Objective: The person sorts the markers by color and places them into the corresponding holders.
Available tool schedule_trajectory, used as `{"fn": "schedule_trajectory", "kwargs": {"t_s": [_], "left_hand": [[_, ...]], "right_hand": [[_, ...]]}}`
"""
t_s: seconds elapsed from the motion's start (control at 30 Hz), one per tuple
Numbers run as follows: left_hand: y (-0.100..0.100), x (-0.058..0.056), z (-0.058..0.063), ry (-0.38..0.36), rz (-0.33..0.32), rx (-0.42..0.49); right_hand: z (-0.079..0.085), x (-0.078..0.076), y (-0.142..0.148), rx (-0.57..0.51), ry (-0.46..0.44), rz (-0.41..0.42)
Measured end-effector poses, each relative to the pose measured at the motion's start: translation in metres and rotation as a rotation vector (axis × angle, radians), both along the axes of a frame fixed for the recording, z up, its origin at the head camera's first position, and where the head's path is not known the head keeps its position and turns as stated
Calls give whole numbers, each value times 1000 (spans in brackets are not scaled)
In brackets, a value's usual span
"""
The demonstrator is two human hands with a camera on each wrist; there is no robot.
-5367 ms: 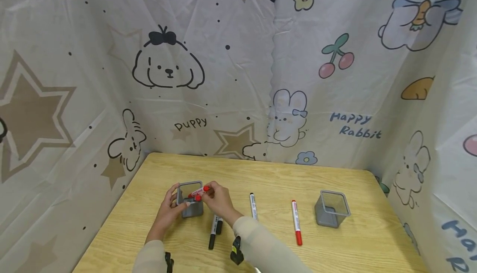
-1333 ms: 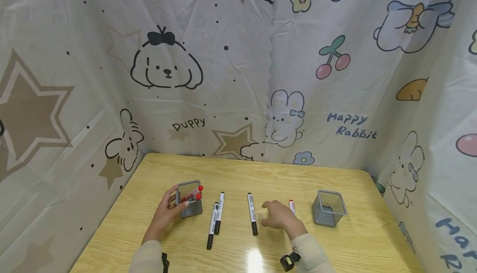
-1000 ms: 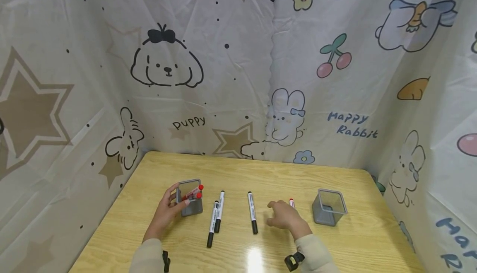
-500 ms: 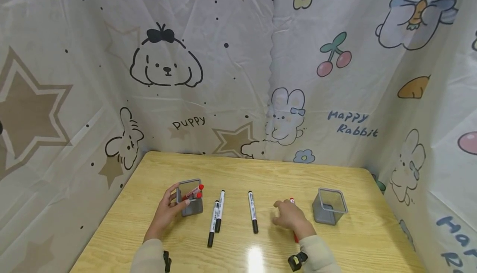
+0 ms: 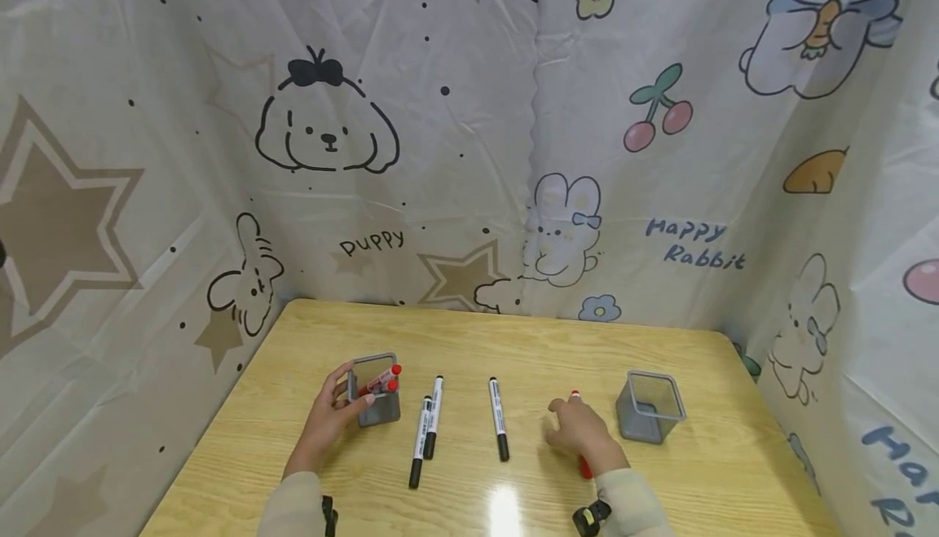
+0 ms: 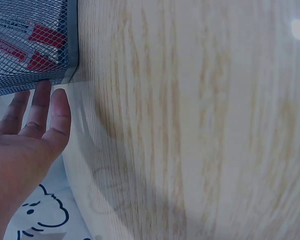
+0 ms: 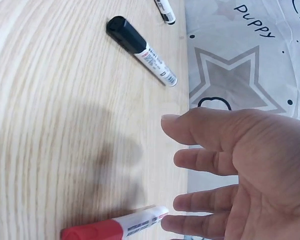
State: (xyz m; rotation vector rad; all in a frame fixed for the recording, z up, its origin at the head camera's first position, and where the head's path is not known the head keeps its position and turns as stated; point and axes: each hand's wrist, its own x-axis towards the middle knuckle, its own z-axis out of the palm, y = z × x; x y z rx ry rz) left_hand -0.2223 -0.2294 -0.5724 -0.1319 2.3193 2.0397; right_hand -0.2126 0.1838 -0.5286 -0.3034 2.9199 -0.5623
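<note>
My left hand (image 5: 323,424) holds a grey mesh pen holder (image 5: 380,414), thumb at the near side and fingers round the left. Two red-capped markers (image 5: 376,381) lean inside it; their red caps also show through the mesh (image 6: 20,75) in the left wrist view. My right hand (image 5: 583,431) hovers over a red marker (image 5: 586,468) lying on the table and covers its middle in the head view. From the right wrist, that hand (image 7: 250,165) has its thumb and fingers spread, nothing between them, fingertips close to the marker's white end (image 7: 145,220).
Three black-capped markers lie between my hands: a left one (image 5: 421,443), one beside it (image 5: 434,416) and one farther right (image 5: 499,419). A second mesh pen holder (image 5: 649,429) stands to the right of my right hand. Printed curtains (image 5: 469,154) enclose the wooden table (image 5: 528,349).
Earlier, my right hand was at the left holder with a red marker; that marker now sits inside. The hand has since moved right, lately drifting slowly over the lying red marker. The left hand stays.
</note>
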Motion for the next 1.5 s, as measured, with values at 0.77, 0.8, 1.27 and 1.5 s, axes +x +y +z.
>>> {"fn": "schedule_trajectory", "kwargs": {"t_s": [0.77,0.8,1.27,1.5], "left_hand": [[0,1,2,7,-3,-5],[0,1,2,4,1,-3],[-2,1,1,14,-7,-3],[-2,1,1,4,0,13]], "right_hand": [[-38,-12,18,-49,121,-152],[-39,-12,18,-44,133,-156],[-43,-17,22,-88,133,-179],[-40,-15,23,-192,154,-174]]}}
